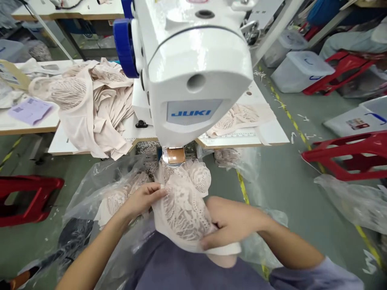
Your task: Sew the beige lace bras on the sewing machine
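A beige lace bra (186,209) hangs between my two hands, just below the head of a white sewing machine (199,60). My left hand (146,199) pinches its left edge between thumb and fingers. At its lower right side, my right hand (232,221) grips the band, thumb on top and the other fingers curled behind, partly hidden. The far end of the lace reaches up under the machine's needle area (173,157), where a metal and orange-brown guard hides the contact. A second rounded lace cup (200,177) shows behind the front one.
Stacked beige bra pieces (105,100) cover the left of the machine table; another lace piece (238,119) lies on its right. Clear plastic with lace pieces (116,201) hangs at lower left. Red stools (347,155) and lidded plastic bins (302,70) stand on the floor to the right.
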{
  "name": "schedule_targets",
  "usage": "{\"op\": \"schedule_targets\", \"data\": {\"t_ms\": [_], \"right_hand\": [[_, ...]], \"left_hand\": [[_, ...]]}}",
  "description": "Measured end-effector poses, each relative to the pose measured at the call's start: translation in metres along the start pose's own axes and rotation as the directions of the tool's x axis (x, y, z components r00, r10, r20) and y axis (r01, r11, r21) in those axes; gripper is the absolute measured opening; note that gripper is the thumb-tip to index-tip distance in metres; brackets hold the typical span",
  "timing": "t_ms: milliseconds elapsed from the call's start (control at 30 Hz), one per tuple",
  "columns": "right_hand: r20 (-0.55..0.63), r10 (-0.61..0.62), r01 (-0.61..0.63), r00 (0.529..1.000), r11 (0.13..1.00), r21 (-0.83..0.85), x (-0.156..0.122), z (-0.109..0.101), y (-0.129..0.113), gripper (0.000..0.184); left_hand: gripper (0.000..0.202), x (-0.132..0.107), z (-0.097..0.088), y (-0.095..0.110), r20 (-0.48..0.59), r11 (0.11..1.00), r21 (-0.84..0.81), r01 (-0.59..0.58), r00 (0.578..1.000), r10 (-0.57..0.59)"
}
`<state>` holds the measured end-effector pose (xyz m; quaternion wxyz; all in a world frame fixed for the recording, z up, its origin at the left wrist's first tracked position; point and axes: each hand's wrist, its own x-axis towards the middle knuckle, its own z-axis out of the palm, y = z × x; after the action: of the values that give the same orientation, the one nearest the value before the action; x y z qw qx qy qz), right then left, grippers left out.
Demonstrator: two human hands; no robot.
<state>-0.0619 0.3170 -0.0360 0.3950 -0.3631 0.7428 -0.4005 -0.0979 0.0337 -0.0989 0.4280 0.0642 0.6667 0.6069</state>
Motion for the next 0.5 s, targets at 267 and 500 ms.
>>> {"op": "schedule_targets", "data": {"t_ms": [267, 500], "right_hand": [[-0.581, 0.124, -0.165, 0.804, 0.986, -0.017, 0.003, -0.023, 0.028, 0.082], [-0.686, 0.226, 0.01, 0.692, 0.947, 0.322, 0.043, -0.037, 0.032, 0.045]], "left_hand": [[0.041, 0.017, 0.054, 0.068, 0.133, 0.812, 0.446, -0.377, 0.925, 0.357], [0.041, 0.026, 0.024, 0.096, -0.246, 0.803, 0.567, -0.183, 0.893, 0.377]]}}
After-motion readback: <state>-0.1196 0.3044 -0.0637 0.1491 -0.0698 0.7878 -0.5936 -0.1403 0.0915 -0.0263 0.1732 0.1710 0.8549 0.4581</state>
